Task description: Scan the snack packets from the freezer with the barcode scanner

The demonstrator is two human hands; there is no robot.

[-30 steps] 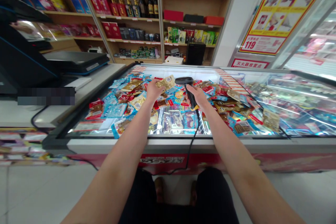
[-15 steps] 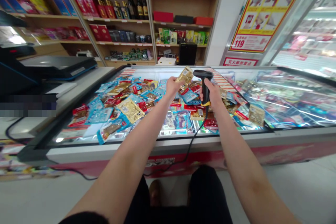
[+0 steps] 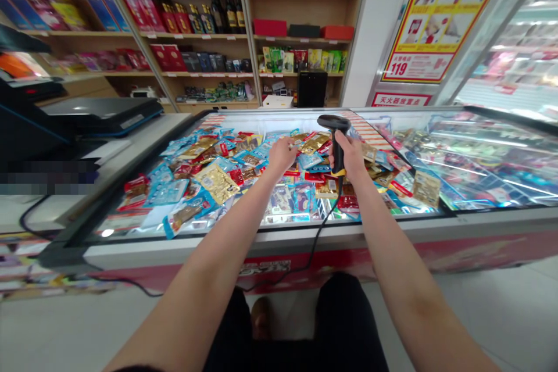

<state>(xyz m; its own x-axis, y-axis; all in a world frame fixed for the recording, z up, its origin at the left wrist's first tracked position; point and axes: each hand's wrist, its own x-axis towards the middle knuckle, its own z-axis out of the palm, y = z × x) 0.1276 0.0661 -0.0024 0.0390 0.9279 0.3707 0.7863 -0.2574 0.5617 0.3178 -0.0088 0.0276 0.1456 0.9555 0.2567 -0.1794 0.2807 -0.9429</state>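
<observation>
My right hand [image 3: 350,154] is wrapped around the handle of a black barcode scanner [image 3: 335,123] with a yellow accent at its base. The scanner is upright above the packets, and its cable hangs down toward me. My left hand [image 3: 282,155] is low over the pile, its fingers slightly parted and pointing right, with nothing visible in them. Just right of its fingertips lies a gold snack packet [image 3: 314,143]. Around both hands are blue, red and gold packets, including a blue packet [image 3: 309,161] and a larger gold packet [image 3: 218,182] to the left.
The packets lie on the glass top of a chest freezer [image 3: 270,242]. At left, a counter [image 3: 131,145] carries a flat black scale [image 3: 104,113]. Shelves [image 3: 300,9] with boxes and bottles stand behind. The scanner's cable [image 3: 314,247] runs down the freezer front.
My left hand has lowered and let go of the gold packet, which now lies on the pile. My right hand and the scanner have shifted slightly left.
</observation>
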